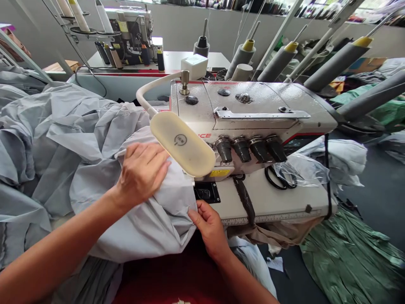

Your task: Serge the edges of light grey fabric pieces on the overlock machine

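Note:
Pale grey fabric (172, 185) lies gathered on the bed of an overlock sewing machine (190, 122), up to the needle area. My left hand (142, 169) rests on top of this cloth, fingers stretched forward and pressing down, their tips close to the lamp. With thumb and fingers closed, my right hand (209, 226) pinches the cloth's near edge at the front of the machine bed. A cream oval lamp (183, 145) on a bent neck hangs over the sewing spot and hides the needle and presser foot.
More grey cloth (41, 131) is heaped to the left. Thread cones (240, 59) stand behind the machine, whose dark tension knobs (242, 150) face me. Clear plastic (305, 169) and a black cable (278, 179) lie on the right. Green fabric (351, 253) covers the floor there.

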{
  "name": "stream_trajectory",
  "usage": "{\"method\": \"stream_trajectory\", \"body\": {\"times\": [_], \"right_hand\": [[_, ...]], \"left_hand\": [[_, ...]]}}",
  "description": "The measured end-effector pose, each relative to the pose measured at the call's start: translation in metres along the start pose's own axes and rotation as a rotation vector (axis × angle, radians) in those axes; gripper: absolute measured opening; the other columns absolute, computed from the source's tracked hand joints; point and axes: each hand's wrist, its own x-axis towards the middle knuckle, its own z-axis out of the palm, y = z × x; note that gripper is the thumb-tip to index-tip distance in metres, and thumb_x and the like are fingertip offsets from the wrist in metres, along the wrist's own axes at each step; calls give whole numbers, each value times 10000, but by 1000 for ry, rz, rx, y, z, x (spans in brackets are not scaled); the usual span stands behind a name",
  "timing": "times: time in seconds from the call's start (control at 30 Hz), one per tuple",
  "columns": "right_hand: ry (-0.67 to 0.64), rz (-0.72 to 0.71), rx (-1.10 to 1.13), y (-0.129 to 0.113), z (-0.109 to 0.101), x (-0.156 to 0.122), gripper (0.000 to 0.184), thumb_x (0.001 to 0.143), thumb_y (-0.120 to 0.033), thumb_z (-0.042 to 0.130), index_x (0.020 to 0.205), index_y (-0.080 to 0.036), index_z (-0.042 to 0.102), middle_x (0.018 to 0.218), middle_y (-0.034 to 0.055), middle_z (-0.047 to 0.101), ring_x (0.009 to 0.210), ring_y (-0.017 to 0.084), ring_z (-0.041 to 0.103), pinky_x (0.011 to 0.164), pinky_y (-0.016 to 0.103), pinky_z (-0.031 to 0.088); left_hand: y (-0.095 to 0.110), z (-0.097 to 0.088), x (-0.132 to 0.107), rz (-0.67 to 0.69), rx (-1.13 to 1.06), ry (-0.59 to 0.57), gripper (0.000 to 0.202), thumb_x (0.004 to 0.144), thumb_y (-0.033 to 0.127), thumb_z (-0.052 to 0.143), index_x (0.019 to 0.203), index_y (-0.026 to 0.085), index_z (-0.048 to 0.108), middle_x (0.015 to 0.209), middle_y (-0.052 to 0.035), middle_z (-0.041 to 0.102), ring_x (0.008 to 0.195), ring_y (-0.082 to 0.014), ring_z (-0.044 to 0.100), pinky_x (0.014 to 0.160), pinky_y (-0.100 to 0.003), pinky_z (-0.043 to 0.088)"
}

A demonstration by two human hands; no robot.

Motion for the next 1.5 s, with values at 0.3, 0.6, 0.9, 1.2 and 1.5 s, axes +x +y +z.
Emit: {"method": "stream_trajectory", "body": {"times": [0.3, 0.6, 0.9, 1.2, 1.5], "right_hand": [[-188, 122, -318, 10, -15, -34, 91, 662, -190, 543, 717, -172, 614, 648, -24, 557, 647, 151, 496, 629, 245, 395], [35, -143, -274, -16, 1, -2, 285, 791, -342, 617, 1033, -192, 618, 937, 35, 631, 885, 192, 564, 737, 259, 430], [67, -80, -177, -5, 8, 2, 262, 816, -430, 602, 782, -171, 578, 673, -24, 516, 607, 120, 420, 574, 225, 351], [111, -48, -162, -2, 1, -1, 267, 799, -435, 645, 794, -170, 612, 658, -23, 551, 604, 126, 450, 569, 222, 363], [143, -3, -285, 7, -10, -9, 266, 729, -429, 709, 795, -175, 674, 697, 5, 621, 666, 163, 505, 629, 255, 416]], "left_hand": [[-28, 12, -28, -9, -131, -196, 434, 992, 320, 257, 1402, 257, 387, 1470, -62, 411, 1367, -259, 361, 1132, -593, 176], [5, 4, -29, 280, -66, 108, 235, 951, 200, 412, 1086, 152, 597, 1085, -80, 651, 1048, -199, 582, 919, -327, 430], [8, 13, -15, 252, -71, -25, 254, 952, 311, 436, 1127, 235, 604, 1138, -78, 583, 1050, -238, 528, 906, -384, 389], [12, 18, -23, 261, -54, 18, 263, 953, 298, 434, 1142, 243, 609, 1152, -77, 576, 1068, -233, 527, 922, -376, 397], [-20, -26, -101, 36, -55, 101, 340, 943, 262, 481, 1279, 227, 519, 1335, -65, 540, 1291, -226, 455, 1095, -405, 367]]}}
